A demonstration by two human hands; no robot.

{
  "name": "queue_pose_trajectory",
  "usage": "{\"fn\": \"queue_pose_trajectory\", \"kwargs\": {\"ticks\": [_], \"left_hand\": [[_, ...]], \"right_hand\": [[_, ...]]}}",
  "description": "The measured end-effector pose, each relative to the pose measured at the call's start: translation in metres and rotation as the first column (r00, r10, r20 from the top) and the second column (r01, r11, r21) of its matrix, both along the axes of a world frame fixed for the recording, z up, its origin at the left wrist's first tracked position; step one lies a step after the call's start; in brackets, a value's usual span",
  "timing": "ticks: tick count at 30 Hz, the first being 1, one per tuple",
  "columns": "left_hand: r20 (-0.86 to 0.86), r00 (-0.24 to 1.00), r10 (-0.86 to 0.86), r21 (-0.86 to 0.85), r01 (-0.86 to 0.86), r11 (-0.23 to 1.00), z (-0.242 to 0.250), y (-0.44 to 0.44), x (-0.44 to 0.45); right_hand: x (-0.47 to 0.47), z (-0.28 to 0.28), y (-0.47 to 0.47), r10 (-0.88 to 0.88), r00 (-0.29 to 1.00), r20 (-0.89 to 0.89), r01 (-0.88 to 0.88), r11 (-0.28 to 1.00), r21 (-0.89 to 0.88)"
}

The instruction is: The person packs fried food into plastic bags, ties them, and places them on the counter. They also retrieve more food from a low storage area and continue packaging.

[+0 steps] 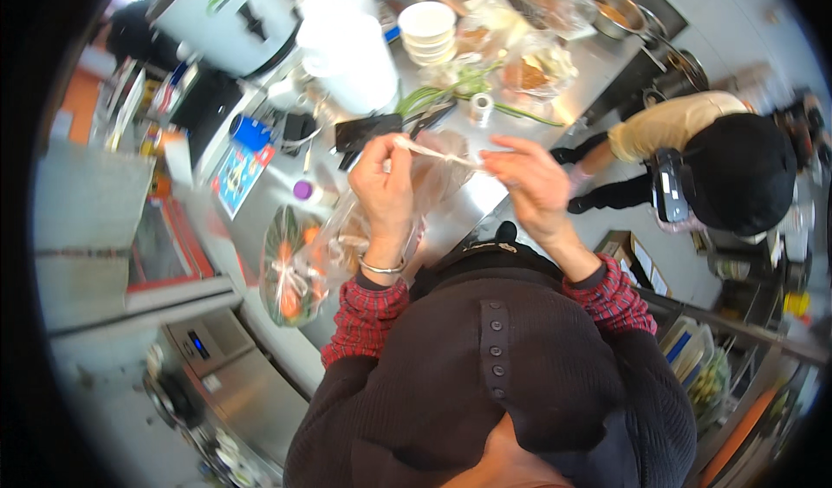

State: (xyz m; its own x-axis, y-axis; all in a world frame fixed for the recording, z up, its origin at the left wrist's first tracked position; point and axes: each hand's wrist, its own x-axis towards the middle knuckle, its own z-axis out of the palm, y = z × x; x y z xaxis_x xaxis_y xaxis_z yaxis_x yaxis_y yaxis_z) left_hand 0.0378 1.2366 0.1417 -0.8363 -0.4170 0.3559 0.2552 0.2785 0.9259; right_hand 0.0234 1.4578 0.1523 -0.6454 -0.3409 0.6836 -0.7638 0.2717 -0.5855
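Between my hands a thin, pale twisted end of a clear plastic bag [429,182] is stretched, with a small knot near its middle. My left hand [385,192] pinches one end between thumb and finger. At the other end, the fingertips of my right hand [530,179] hold the strip, partly blurred. The bag hangs below over the steel table's edge; its contents are hard to make out. Left of it lies a knotted clear bag of vegetables [289,273], some orange and some dark green. A bottle with a purple cap [304,190] stands behind that bag.
On the steel table [484,192] are a dark phone [367,132], long green vegetables [442,95], stacked white bowls [427,30], a small white roll [481,108] and filled plastic bags [536,72]. White containers stand at the back left. A co-worker [689,137] bends at the right, near an open cardboard box [630,260].
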Motion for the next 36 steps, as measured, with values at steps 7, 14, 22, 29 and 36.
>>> {"fn": "queue_pose_trajectory", "kwargs": {"ticks": [7,14,22,29,36], "left_hand": [[-0.078,0.937,-0.341,0.585,0.320,0.745,0.053,-0.034,0.032],[0.101,0.950,-0.296,0.484,0.213,0.849,0.060,-0.074,0.059],[0.177,0.748,0.640,-0.832,-0.233,0.503,0.001,-0.101,0.135],[0.199,0.908,0.369,-0.127,-0.349,0.928,-0.021,-0.119,0.150],[0.333,0.809,0.484,-0.253,-0.418,0.873,0.015,-0.127,0.138]], "right_hand": [[-0.026,-0.014,-0.029,0.472,0.604,0.643,0.031,0.792,-0.610],[-0.011,-0.034,-0.101,0.595,-0.261,0.760,0.135,0.802,-0.582],[-0.025,-0.020,-0.154,0.632,0.549,0.546,-0.564,0.763,-0.316],[0.019,-0.068,-0.202,0.379,0.822,0.425,-0.532,0.779,0.334],[-0.086,-0.032,-0.088,0.598,0.601,0.531,-0.666,0.742,-0.081]]}}
